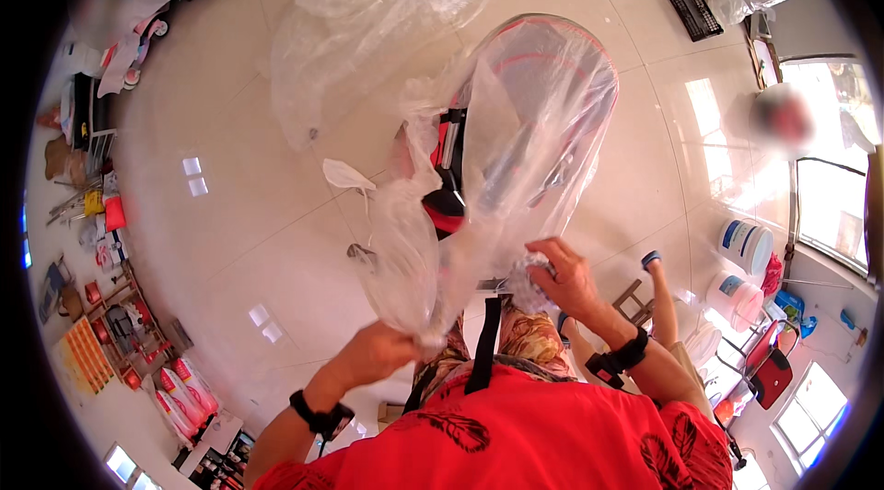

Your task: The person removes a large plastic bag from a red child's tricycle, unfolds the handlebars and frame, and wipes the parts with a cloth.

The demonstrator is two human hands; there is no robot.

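Observation:
A large red-and-black object with a rounded oval rim (pixel 603 52) lies in front of me on the floor, and I cannot make out its kind. Clear plastic sheeting (pixel 516 149) drapes over it and runs toward me. My left hand (pixel 379 352) is closed on the gathered lower end of this sheeting, just in front of my left leg. Farther right, my right hand (pixel 564 278) is curled around a crumpled wad of clear plastic (pixel 528 283). A black strap (pixel 485 343) hangs down between my legs.
Loose clear plastic (pixel 368 20) lies on the tiled floor at the far left. A black crate (pixel 693 11) stands far right. Someone's bare leg (pixel 661 301) is close on my right, with buckets (pixel 744 246) beyond. Shelves and packages (pixel 184 393) line the left wall.

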